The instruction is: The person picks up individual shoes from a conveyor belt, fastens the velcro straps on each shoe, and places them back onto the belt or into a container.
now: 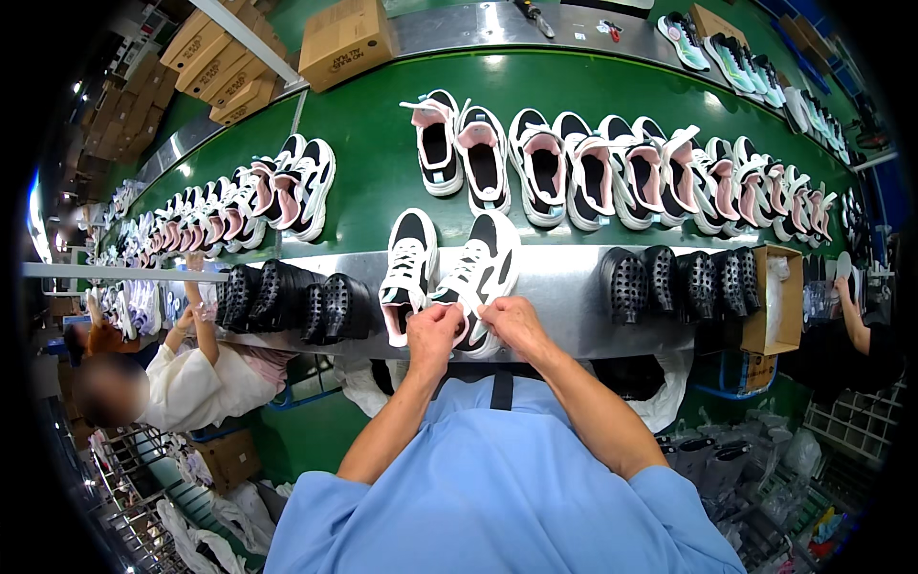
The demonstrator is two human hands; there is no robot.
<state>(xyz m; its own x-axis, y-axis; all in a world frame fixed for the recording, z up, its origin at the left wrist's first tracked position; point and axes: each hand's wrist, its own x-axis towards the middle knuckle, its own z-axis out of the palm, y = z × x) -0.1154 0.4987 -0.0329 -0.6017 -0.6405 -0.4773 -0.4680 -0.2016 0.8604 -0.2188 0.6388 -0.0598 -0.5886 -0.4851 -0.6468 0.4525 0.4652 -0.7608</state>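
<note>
Closest to lens: blue shirt [488,488]. Working beyond it on white-and-black shoe [490,244] with pink lining, lying on steel tabletop [564,277] straight ahead, toe pointing away. Parked just beside it on the left: matching shoe [411,253], apparently not gripped. Progress, judging from layout: mid-handling on one shoe, unable to tell finished from unfinished at its opening. Possibly left to handle: mate alongside, plus similar ones in right shoe row [650,177] and left shoe row [225,215] on green strip [373,163]; no way to tell which are done. Reaching forward with forearms [387,421] converging, elbows out, knuckles up. Pinching near shoe opening with left hand [432,335], fingers curled; gripping collar's opposite side with right hand [514,325]. Exact contact partly hidden.
</note>
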